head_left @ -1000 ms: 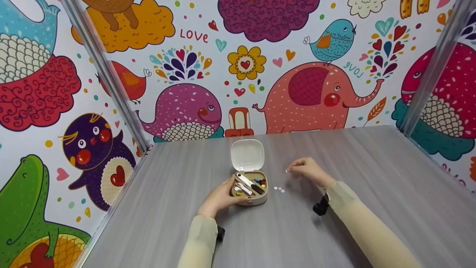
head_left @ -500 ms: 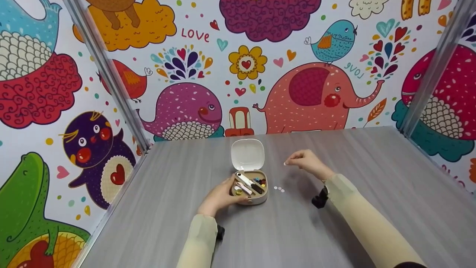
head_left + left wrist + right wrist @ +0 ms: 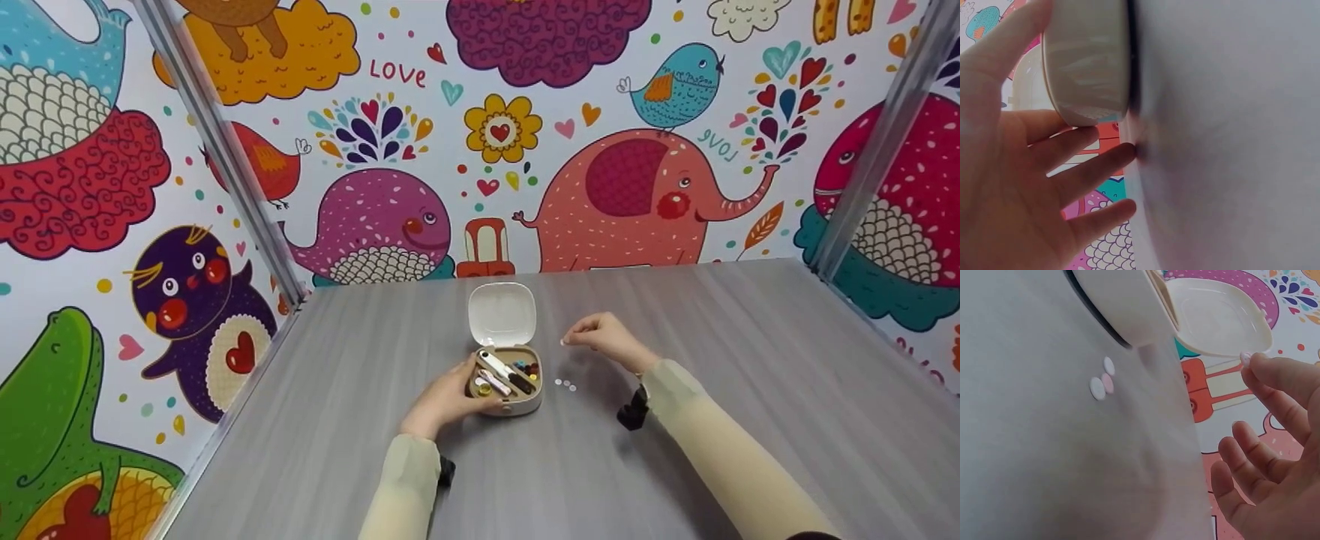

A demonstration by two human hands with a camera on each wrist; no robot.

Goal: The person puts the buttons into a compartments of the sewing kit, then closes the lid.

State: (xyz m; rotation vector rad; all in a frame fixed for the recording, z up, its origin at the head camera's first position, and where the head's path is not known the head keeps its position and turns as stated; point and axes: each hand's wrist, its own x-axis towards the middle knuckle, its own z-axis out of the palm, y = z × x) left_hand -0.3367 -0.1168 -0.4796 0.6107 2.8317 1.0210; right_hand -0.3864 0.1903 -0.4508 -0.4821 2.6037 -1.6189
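Brace the box your half-open left hand grips; right of it, your right hand pinches 1 disc between fingertips.

1. Back wall: white, cartoon print; whale at left, flower near centre, elephant at right, blue bird standing on its back.
2. Lettering: red "LOVE" above the whale; second instance, teal, mirrored, above the elephant's trunk.
3. Left wall: similar print; penguin, with green crocodile lower left.
4. Right wall: similar print, partly in view.
5. Posts: silvery, one per corner.
6. Table: grey, streaked; far edge runs along the back wall.
7. Light: fairly even; table shadows soft.
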